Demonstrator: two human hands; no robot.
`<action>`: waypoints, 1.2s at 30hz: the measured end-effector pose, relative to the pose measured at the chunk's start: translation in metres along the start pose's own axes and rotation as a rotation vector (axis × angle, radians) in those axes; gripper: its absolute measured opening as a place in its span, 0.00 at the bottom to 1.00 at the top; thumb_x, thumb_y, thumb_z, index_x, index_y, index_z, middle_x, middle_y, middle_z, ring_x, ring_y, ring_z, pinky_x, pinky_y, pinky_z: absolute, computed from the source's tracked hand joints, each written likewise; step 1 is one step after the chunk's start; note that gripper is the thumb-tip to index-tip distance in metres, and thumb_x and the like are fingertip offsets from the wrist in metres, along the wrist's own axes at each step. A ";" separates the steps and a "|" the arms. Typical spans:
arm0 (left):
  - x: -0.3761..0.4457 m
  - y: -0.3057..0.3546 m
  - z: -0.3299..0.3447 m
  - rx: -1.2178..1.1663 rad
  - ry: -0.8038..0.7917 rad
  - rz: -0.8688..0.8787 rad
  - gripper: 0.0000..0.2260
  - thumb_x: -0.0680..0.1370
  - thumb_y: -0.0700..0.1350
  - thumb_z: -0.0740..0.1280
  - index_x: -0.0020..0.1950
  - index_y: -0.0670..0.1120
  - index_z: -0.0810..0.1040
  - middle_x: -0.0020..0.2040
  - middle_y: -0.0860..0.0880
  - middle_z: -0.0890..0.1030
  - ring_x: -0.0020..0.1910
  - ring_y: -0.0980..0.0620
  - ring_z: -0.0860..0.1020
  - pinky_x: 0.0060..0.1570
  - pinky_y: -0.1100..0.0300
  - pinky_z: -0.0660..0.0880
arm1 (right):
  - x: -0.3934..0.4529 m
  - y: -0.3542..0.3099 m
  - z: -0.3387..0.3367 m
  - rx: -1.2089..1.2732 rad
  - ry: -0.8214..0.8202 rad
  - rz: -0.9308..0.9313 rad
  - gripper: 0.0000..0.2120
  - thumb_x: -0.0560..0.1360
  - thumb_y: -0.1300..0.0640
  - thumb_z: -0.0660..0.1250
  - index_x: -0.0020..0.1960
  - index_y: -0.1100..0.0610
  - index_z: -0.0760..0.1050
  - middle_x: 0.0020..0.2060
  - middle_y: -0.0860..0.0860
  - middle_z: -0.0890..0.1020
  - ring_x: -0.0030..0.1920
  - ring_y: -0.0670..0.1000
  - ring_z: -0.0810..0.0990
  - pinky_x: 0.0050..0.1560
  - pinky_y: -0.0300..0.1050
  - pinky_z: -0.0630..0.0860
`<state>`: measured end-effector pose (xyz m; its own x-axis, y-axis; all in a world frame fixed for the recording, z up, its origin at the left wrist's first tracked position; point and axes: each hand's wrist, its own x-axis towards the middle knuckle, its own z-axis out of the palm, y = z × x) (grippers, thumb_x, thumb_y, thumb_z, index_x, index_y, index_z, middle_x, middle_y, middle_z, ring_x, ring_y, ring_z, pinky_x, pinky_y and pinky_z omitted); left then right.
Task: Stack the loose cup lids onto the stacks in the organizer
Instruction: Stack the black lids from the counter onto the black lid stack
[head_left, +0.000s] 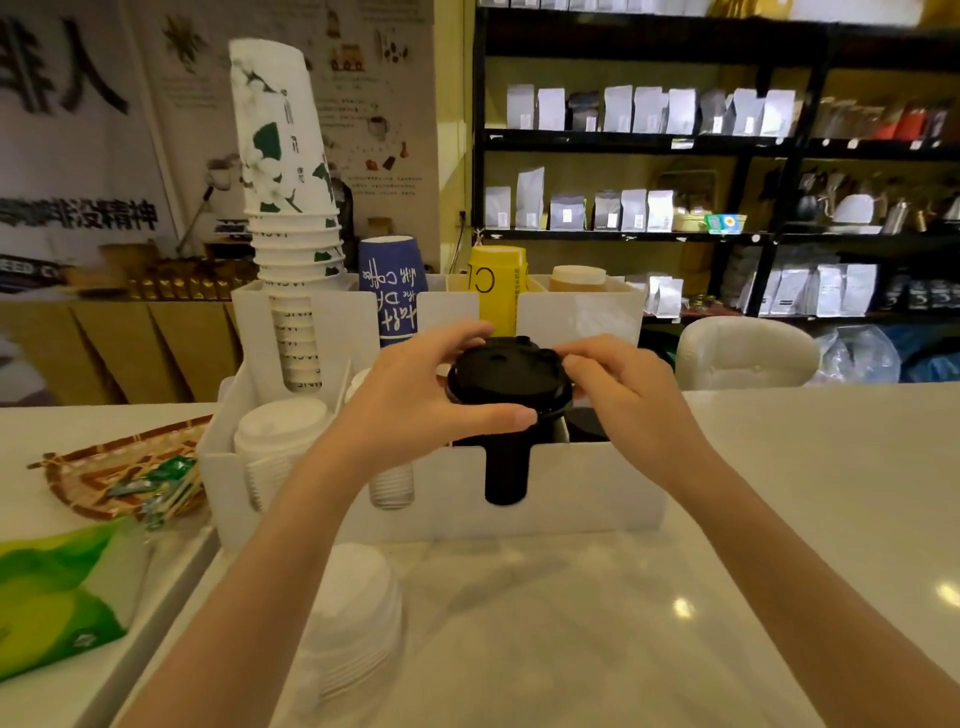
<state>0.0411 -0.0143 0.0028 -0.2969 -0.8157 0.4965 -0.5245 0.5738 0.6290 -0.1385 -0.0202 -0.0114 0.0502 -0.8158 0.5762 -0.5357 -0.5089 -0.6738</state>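
A black cup lid (506, 376) is held above the black lid stack (506, 470) in the white organizer (587, 493). My left hand (415, 395) grips its left rim, thumb under the front edge. From the right, my right hand (618, 395) pinches the same lid. A stack of white lids (280, 431) fills the organizer's left front slot, and another white stack (392, 483) shows through the slot beside it. On the counter in front lies a loose pile of white lids (353, 613), blurred.
Tall stacks of paper cups (291, 208), a blue cup (392, 280) and a yellow cup (498, 283) stand in the organizer's back slots. A woven basket (93, 467) with packets and a green tissue pack (52, 597) lie at left. Shelves of bags stand behind.
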 end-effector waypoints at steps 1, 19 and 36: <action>0.006 0.000 0.001 -0.010 0.028 0.006 0.38 0.57 0.60 0.70 0.66 0.53 0.68 0.59 0.54 0.76 0.58 0.57 0.73 0.53 0.68 0.71 | 0.006 0.001 0.000 0.003 0.017 -0.005 0.12 0.76 0.58 0.56 0.50 0.53 0.78 0.39 0.43 0.77 0.43 0.38 0.74 0.44 0.28 0.68; 0.053 -0.039 0.032 0.152 0.230 -0.042 0.32 0.65 0.56 0.71 0.66 0.48 0.66 0.62 0.49 0.74 0.59 0.55 0.70 0.56 0.63 0.67 | 0.057 0.046 0.034 0.191 -0.044 0.050 0.16 0.78 0.56 0.54 0.63 0.54 0.71 0.56 0.50 0.78 0.58 0.46 0.73 0.56 0.36 0.69; 0.050 -0.035 0.028 0.180 0.116 -0.112 0.26 0.68 0.55 0.69 0.63 0.49 0.69 0.60 0.49 0.74 0.58 0.55 0.70 0.51 0.64 0.65 | 0.059 0.050 0.031 0.272 -0.096 0.031 0.13 0.78 0.58 0.52 0.57 0.48 0.72 0.45 0.38 0.76 0.50 0.38 0.73 0.53 0.32 0.68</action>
<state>0.0219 -0.0774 -0.0108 -0.1412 -0.8536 0.5015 -0.6860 0.4496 0.5721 -0.1362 -0.1022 -0.0258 0.1244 -0.8477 0.5157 -0.2934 -0.5279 -0.7970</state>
